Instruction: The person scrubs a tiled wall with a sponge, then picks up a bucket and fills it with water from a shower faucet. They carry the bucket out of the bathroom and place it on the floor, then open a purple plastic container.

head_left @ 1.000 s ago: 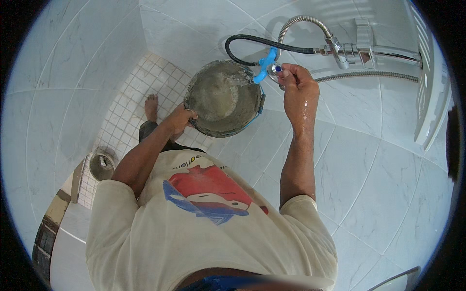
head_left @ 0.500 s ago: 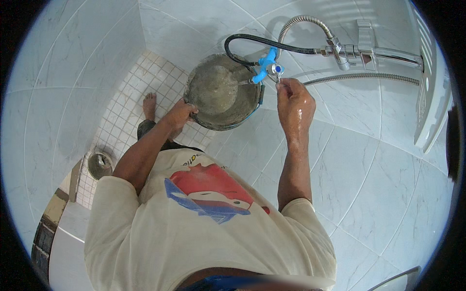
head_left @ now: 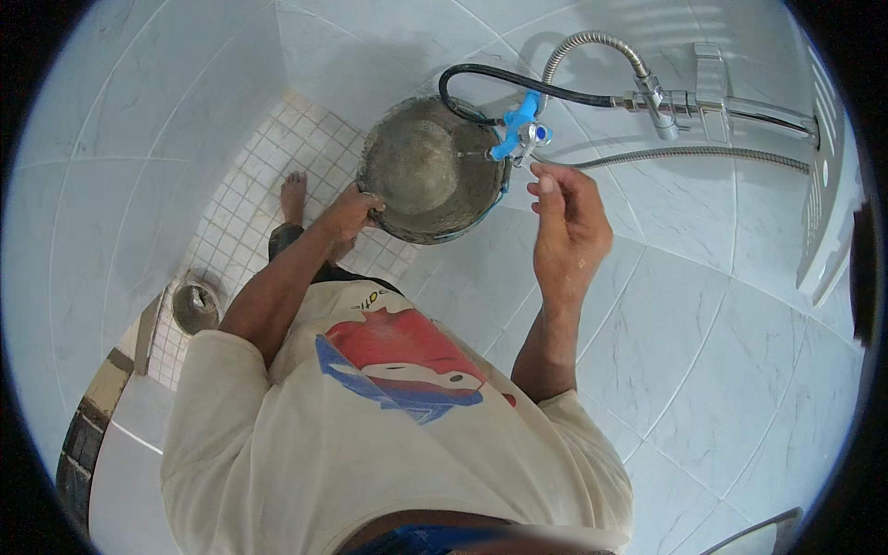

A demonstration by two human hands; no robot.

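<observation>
My left hand [head_left: 351,211] grips the near-left rim of a dark, grime-coated bucket [head_left: 472,203] below a blue tap [head_left: 514,129]. Greyish water [head_left: 407,171] lies in the bucket, and a thin stream runs into it from the tap's spout. A chrome handle with a blue button sits on the tap's near side. Just below and to the right of that handle is my right hand [head_left: 571,222], apart from it, fingers loosely bent and spread, holding nothing.
A black hose [head_left: 527,81] and a coiled metal hose [head_left: 592,39] link the tap with a chrome mixer [head_left: 659,106] on the tiled wall. A white slatted shelf [head_left: 823,185] juts out at right. Behind my left arm, a small round container [head_left: 196,307] stands on the tiled floor.
My right hand has let go of the tap handle and drawn slightly back, its fingers loosening. The water stream into the bucket looks thinner. My left hand keeps its hold on the rim.
</observation>
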